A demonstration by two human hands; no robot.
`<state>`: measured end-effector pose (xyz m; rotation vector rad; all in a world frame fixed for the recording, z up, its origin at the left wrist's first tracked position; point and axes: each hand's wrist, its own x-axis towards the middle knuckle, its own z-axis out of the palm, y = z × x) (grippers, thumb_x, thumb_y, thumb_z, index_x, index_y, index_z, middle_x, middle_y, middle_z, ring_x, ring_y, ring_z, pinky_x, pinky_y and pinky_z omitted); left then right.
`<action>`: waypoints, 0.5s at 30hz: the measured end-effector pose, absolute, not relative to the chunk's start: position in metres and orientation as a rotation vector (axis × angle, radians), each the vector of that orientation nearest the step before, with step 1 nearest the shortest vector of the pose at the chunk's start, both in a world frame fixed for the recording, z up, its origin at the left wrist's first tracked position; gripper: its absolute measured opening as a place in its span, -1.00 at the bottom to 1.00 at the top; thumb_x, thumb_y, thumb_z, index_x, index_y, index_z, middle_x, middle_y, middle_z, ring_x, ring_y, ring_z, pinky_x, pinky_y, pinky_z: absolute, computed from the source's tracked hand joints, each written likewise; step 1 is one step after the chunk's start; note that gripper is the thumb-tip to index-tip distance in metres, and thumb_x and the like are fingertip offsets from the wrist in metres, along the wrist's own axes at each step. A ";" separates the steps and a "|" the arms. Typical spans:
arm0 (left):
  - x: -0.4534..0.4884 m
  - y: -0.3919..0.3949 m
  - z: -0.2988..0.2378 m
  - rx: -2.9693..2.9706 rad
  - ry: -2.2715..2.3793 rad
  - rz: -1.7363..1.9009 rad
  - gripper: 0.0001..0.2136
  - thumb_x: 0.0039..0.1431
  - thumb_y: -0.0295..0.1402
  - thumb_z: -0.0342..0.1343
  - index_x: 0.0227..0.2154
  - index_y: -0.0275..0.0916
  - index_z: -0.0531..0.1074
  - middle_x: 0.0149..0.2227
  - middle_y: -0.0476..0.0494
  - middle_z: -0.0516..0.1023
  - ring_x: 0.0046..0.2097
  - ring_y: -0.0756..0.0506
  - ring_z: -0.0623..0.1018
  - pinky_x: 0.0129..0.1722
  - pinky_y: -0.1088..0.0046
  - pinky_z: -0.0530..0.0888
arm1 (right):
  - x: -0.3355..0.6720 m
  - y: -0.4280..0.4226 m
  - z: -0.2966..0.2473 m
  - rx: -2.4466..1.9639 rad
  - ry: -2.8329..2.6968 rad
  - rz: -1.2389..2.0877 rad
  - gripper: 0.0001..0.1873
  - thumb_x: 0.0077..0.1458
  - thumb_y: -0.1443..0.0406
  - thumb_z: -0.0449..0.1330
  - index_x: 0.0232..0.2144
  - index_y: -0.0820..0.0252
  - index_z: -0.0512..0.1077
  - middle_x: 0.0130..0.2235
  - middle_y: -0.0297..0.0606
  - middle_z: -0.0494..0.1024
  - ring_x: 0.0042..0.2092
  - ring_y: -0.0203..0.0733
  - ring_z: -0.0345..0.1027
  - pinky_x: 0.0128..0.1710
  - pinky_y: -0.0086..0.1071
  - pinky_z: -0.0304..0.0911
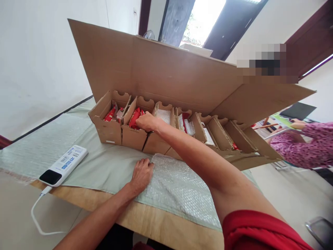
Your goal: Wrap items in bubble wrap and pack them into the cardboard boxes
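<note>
A long cardboard box (pixel 111 133) with several open compartments lies on the table, its big lid (pixel 156 69) standing up behind it. Red packets (pixel 110 114) and clear bubble-wrapped items (pixel 164 115) sit in the compartments. My right hand (pixel 146 122) reaches over the second compartment from the left, fingers closed on a red packet (pixel 134 118) there. My left hand (pixel 142 174) rests palm down, fingers curled, on the left edge of a sheet of bubble wrap (pixel 179 189) spread on the table in front of the box.
A white power bank (pixel 63 165) with a white cable (pixel 36 217) lies at the table's left front. A pale green cloth (pixel 104 166) covers the wooden table (pixel 161 229). Another person in a purple patterned sleeve (pixel 304 146) is at the right.
</note>
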<state>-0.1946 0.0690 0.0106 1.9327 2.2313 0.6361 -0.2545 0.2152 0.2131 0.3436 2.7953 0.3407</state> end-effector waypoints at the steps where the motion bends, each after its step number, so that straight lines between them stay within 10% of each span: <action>1: -0.195 0.069 0.011 1.919 2.221 0.675 -0.77 0.27 -0.53 0.00 -0.21 -0.29 0.57 -0.17 -0.30 0.53 -0.09 -0.27 0.52 -0.06 0.13 0.46 | -0.251 0.216 0.214 0.387 2.814 0.330 -0.80 0.04 0.47 0.23 -0.27 0.31 0.61 -0.23 0.01 0.66 -0.11 -0.02 0.52 -0.11 -0.26 0.18; 6: -0.203 0.063 0.021 1.808 2.156 0.960 -0.77 0.24 -0.49 0.03 -0.15 -0.23 0.55 -0.12 -0.25 0.54 -0.04 -0.21 0.53 0.03 0.15 0.47 | -0.194 0.224 0.258 0.682 3.088 0.186 -0.80 0.16 0.37 0.14 -0.27 0.29 0.57 -0.31 -0.19 0.60 -0.29 -0.21 0.42 -0.27 -0.36 0.12; 10: -0.205 0.046 0.041 1.566 1.923 1.280 -0.73 0.31 -0.30 -0.01 -0.06 -0.24 0.50 -0.08 -0.24 0.54 -0.10 -0.13 0.56 -0.03 0.26 0.53 | -0.091 0.206 0.265 0.763 3.504 -0.542 -0.78 0.19 0.26 0.19 -0.47 0.23 0.47 -0.45 -0.35 0.47 -0.38 -0.28 0.30 -0.33 -0.38 0.15; 15: -0.170 0.015 0.058 0.704 0.912 1.515 -0.35 0.11 0.13 0.19 0.14 -0.18 0.36 0.11 -0.36 0.51 0.09 -0.32 0.56 -0.01 0.02 0.55 | 0.014 0.138 0.173 0.828 3.758 -0.873 -0.89 0.22 0.29 0.25 -0.38 0.13 0.45 -0.10 -0.21 0.58 -0.10 -0.16 0.48 -0.07 -0.24 0.32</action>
